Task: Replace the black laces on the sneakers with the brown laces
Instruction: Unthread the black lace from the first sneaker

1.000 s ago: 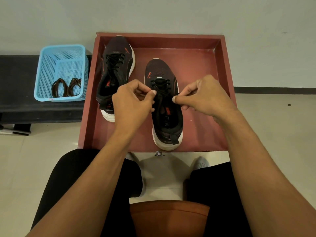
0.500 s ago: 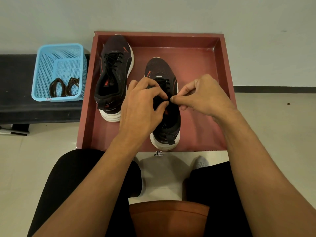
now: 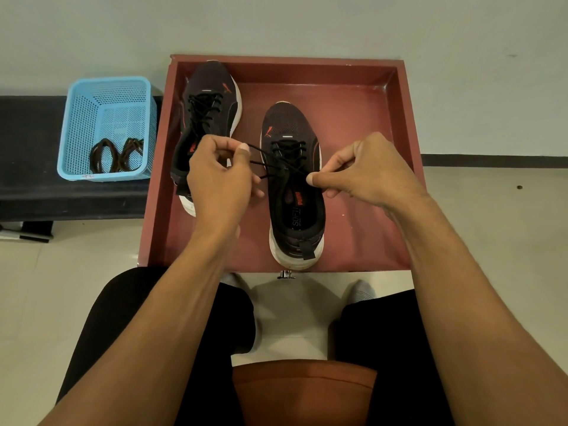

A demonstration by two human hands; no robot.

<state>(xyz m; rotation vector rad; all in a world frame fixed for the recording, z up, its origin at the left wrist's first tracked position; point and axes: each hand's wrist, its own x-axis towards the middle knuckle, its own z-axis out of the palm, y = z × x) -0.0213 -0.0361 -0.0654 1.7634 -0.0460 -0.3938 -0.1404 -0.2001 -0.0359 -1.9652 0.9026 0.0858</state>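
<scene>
- The hands pull apart! Half a second ago they met over the nearer sneaker (image 3: 295, 195); its bow looks to be coming undone.
- The left hand (image 3: 219, 179) pinches black lace (image 3: 264, 158) strands, drawn taut leftward; the right hand (image 3: 368, 170) pinches the other end.
- The sneaker sits in the red tray (image 3: 353, 118); the brown laces (image 3: 115, 155) wait in the blue basket (image 3: 107, 96).
- Unthreading likely comes next.

The right-hand black mesh sneaker with a white sole (image 3: 289, 124) carried "puma" in orange and "SOFT" in white on its dark insole (image 3: 295, 221); further letters there were too small to read. An orange leaping-cat logo (image 3: 269, 130) marked its toe.
</scene>
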